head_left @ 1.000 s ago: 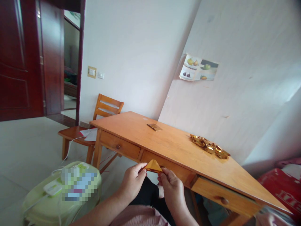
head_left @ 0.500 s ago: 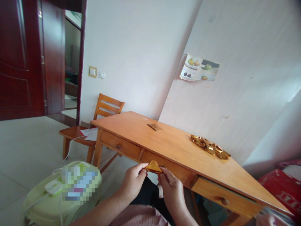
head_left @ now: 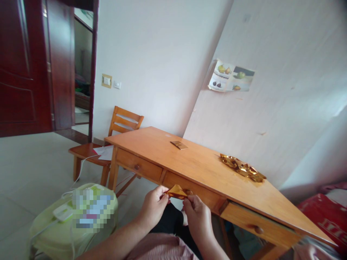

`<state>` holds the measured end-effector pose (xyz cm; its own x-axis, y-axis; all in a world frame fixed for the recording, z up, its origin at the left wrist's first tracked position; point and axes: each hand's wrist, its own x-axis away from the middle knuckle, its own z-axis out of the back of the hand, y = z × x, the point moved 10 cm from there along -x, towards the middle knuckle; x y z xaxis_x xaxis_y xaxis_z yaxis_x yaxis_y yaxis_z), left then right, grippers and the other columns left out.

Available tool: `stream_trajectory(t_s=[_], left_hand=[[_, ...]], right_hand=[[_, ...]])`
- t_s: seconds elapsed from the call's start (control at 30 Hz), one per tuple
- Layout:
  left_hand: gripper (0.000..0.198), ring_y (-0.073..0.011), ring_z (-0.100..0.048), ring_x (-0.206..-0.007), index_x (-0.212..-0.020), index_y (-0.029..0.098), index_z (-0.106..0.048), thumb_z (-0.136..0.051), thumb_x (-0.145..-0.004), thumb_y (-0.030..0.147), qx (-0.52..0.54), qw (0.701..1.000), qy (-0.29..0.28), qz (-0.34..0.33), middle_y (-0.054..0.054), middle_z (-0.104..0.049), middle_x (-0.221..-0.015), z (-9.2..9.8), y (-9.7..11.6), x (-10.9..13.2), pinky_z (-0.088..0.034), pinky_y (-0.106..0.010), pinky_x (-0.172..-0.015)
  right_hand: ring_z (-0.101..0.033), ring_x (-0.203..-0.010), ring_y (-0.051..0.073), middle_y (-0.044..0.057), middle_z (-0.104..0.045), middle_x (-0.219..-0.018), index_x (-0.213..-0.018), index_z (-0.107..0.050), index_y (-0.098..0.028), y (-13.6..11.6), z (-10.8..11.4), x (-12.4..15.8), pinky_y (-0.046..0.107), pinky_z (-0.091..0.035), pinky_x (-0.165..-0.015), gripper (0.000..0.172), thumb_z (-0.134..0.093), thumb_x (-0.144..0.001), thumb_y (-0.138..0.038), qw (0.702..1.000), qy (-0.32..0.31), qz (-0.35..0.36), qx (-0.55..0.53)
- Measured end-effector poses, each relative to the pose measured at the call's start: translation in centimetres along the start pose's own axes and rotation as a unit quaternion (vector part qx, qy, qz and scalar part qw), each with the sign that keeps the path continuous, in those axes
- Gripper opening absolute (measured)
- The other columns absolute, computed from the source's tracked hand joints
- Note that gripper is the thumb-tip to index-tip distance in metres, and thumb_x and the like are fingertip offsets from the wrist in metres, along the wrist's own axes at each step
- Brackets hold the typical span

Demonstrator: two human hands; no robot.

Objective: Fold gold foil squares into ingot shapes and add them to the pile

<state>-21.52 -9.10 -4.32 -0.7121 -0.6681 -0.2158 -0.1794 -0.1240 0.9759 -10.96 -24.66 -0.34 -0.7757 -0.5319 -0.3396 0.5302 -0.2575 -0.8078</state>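
A partly folded piece of gold foil paper is stretched between my two hands, in front of the table's drawers and above my lap. My left hand pinches its left corner between thumb and fingers. The right corner is gripped the same way by my right hand. The paper rises to a peak in the middle, with a fold along its lower edge. On the tabletop lie a flat stack of gold paper and, farther right, a heap of folded gold foil pieces.
The wooden table has drawers along its near side. To the left stand a wooden chair with papers on it and a pale green stool carrying a white power strip and cables. A red bag sits at far right.
My fingers have shifted slightly at the corners of the gold paper, and its peak looks a little flatter and wider. The view has barely moved; the things on the table are unchanged.
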Motion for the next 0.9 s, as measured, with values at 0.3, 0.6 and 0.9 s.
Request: stream_trajectory(t_s=[0.3,0.6,0.9], left_hand=[[0.024,-0.0242,-0.068,-0.082,-0.093,0.019,-0.072,-0.058,-0.083,0.036,-0.03,1.0,0.002,-0.001,-0.007,-0.074,-0.085,0.3,-0.2,0.0,-0.051,-0.032,-0.076],[0.025,-0.0225,-0.069,-0.08,-0.097,0.018,-0.069,-0.058,-0.083,0.035,-0.025,1.0,0.011,-0.006,-0.007,-0.074,-0.09,0.6,-1.1,-0.5,-0.051,-0.032,-0.075],[0.018,-0.0181,-0.064,-0.071,-0.083,0.02,-0.063,-0.059,-0.083,0.037,-0.087,0.996,0.017,-0.02,-0.001,-0.069,-0.074,0.5,-1.6,-0.5,-0.046,-0.026,-0.065]], right_hand=[[-0.063,-0.062,0.023,0.003,-0.067,-0.063,-0.071,-0.064,-0.026,-1.0,-0.4,0.3,0.029,-0.038,-0.064,0.024,-0.052,-0.089,-0.036,0.997,-0.013,0.048,0.054],[-0.064,-0.066,0.023,0.003,-0.067,-0.064,-0.072,-0.063,-0.025,-0.2,-0.5,0.2,0.029,-0.036,-0.061,0.026,-0.048,-0.092,-0.035,0.995,-0.025,0.045,0.09],[-0.061,-0.064,0.02,0.001,-0.063,-0.061,-0.067,-0.056,-0.024,-0.1,-0.6,0.3,0.027,-0.035,-0.059,0.031,-0.044,-0.093,-0.034,0.99,-0.024,0.045,0.13]])
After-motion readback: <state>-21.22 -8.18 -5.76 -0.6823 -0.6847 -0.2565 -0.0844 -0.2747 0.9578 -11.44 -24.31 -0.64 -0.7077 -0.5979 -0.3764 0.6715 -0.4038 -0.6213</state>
